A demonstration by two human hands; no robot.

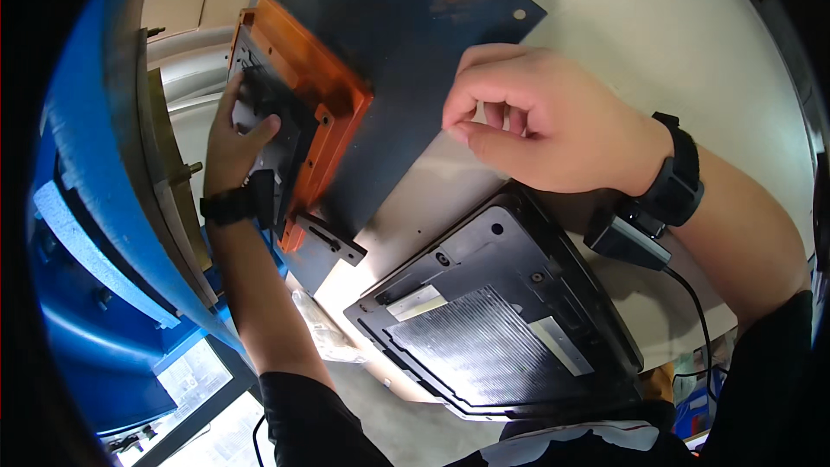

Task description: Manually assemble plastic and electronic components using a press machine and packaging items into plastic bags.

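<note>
At the left, an orange fixture [341, 95] holds a flat black plastic part [290, 134]. My left hand [238, 143] lies against that part with thumb and forefinger spread; its other fingers are hidden. My right hand [545, 117] hovers over the right edge of the dark plate [389, 43], thumb and forefinger pinched together. Whether a small thing sits in the pinch I cannot make out. Below it, nearer to me, lies a black panel [553, 294] with a ribbed, shiny middle and two pale strips, seemingly on top of another dark panel.
A slotted dark metal bar [331, 240] juts from the fixture's near corner. Blue machinery [95, 251] with a metal rail stands at the far left. A clear plastic bag [324, 329] lies beside the black panel. A cable [705, 320] trails from the box on my right wrist.
</note>
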